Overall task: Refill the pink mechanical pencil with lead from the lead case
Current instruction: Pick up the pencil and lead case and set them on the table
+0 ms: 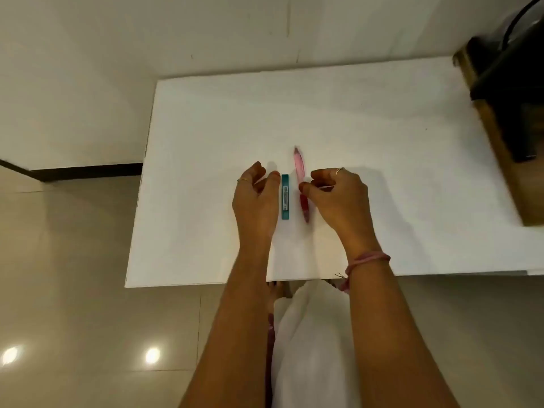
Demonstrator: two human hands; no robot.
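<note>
A pink mechanical pencil (299,166) lies lengthwise on the white table (382,148), its tip pointing away from me. Just left of it lies a teal lead case (285,198), parallel to the pencil. My left hand (257,198) hovers beside the case with fingers curled and apart, the thumb close to the case's far end. My right hand (335,192) is right of the pencil, and its thumb and fingertips touch the middle of the barrel. The pencil still rests flat on the table.
A dark object on a wooden stand (506,113) occupies the table's right end. Tiled floor (73,260) lies to the left and below. White clothing (309,348) hangs between my forearms, below the table's near edge.
</note>
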